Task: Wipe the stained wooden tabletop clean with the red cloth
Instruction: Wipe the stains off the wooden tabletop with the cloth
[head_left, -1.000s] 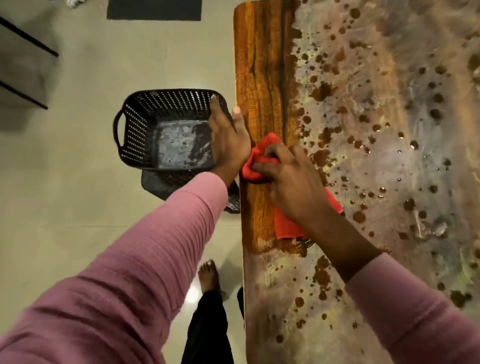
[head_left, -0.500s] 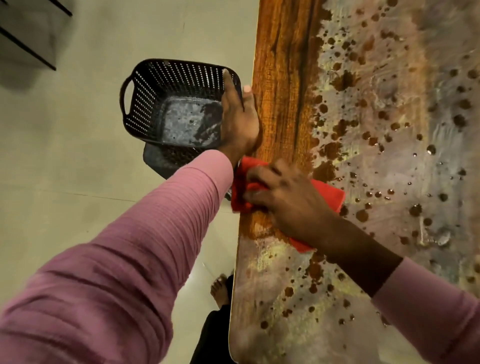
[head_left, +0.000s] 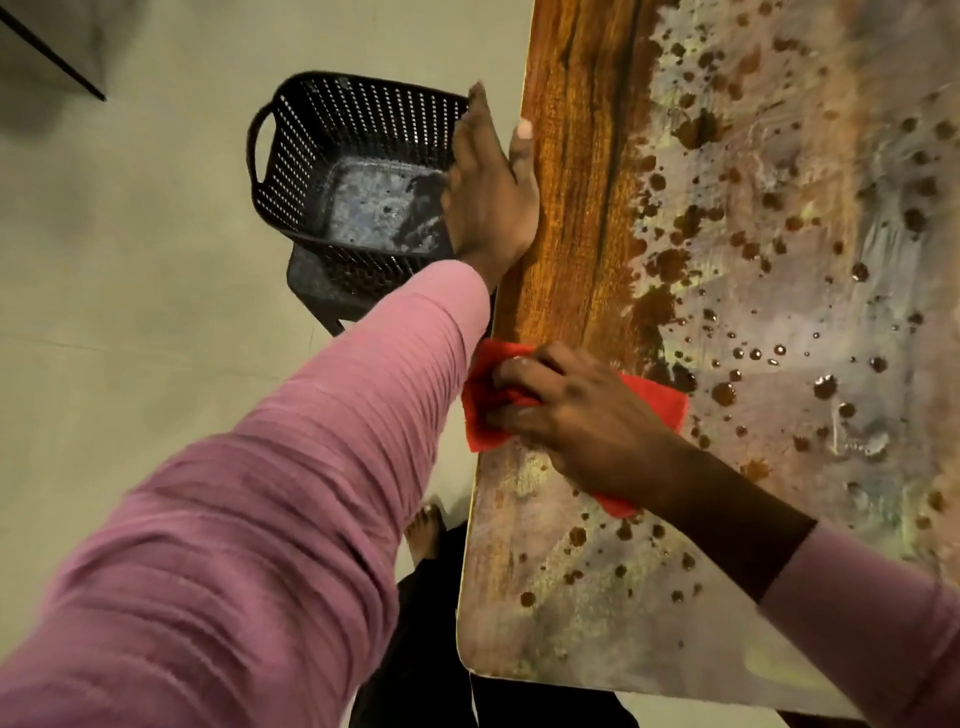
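- Cloth (head_left: 652, 402): a thin red rag lying at the left edge of the bench (head_left: 571, 182). One corner hangs just over that edge at 9 o'clock, and another lies flat at 3 o'clock of the hand on top of it.
- The right hand (head_left: 576, 415) has its fingers curled round a bunched fold of the cloth, while the palm presses the rest flat on the wood.
- Handling: the cloth looks soft, limp and light, so it will likely crumple and creep under the fingers. The best hold is probably the bunch pinched at the front with the palm spread over the body, so a wide face meets the bench.
- The left hand (head_left: 491, 202) holds nothing. Its fingers are straight along the bench edge at 11 o'clock of the cloth, and the thumb is on the wood.
- The basket (head_left: 332, 156) sits just beside that hand. Whether the two touch cannot be told.
- Stains (head_left: 722, 392): brown blotches and shiny beads spread toward 3 o'clock over a pale smeared film.
- A bare wood strip runs toward 12 o'clock, and the corner at 6 o'clock is spotted.
- The beads look wet and may smear rather than lift, so firm pressure seems needed.
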